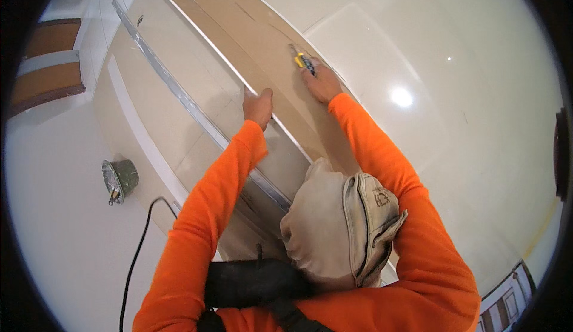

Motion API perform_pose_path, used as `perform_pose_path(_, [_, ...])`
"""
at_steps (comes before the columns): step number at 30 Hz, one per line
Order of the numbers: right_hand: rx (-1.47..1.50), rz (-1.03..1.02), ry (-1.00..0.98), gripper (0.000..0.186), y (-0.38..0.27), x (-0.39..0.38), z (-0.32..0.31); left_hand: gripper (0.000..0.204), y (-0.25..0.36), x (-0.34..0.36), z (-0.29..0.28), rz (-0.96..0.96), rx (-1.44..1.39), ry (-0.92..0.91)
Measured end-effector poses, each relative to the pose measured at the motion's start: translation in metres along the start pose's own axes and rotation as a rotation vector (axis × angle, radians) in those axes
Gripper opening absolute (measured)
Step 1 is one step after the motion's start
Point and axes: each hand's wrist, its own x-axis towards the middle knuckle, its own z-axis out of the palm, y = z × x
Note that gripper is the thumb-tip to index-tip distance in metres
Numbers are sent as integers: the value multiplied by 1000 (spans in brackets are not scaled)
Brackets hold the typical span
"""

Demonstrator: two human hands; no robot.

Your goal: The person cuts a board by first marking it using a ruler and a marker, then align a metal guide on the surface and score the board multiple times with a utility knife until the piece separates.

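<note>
A long board point(239, 27) with a brown paper face and white edges runs from the far left down towards my knee, probably plasterboard. My left hand point(258, 108) is closed over its left edge, with the thumb on the brown face. Farther right, my right hand point(322, 83) holds a yellow and black utility knife point(305, 62) just over the brown face near the right edge. The knife's blade end points up and left; whether it touches the paper I cannot tell. My bent knee point(322, 224), in beige trousers, lies against the board's near end.
Left of the board lie a long grey metal strip point(185, 100) and a white strip point(140, 122). A dirty green bucket point(123, 175) with tools inside stands farther left. A black cable point(136, 254) curves near my left arm. Glossy pale floor tiles point(453, 153) spread to the right.
</note>
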Motion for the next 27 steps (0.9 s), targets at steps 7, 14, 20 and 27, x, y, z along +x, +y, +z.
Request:
perform_pose_path(7, [-134,-98,-266,43,-43,63,21,42,54,-18,22,-12,-62,-17])
perform_pose_path(14, [-200,-100,-332,45,-50,74,28,48,55,-14,18,-42,6,-37])
perform_pose_path(20, [-264,-68,-373,42,-60,66,24,53,61,-16,20,-59,6,-29])
perform_pose_path(27, [-376,-22,-535,38,-51,5,-3,51,49,-3,11,-29,95,4])
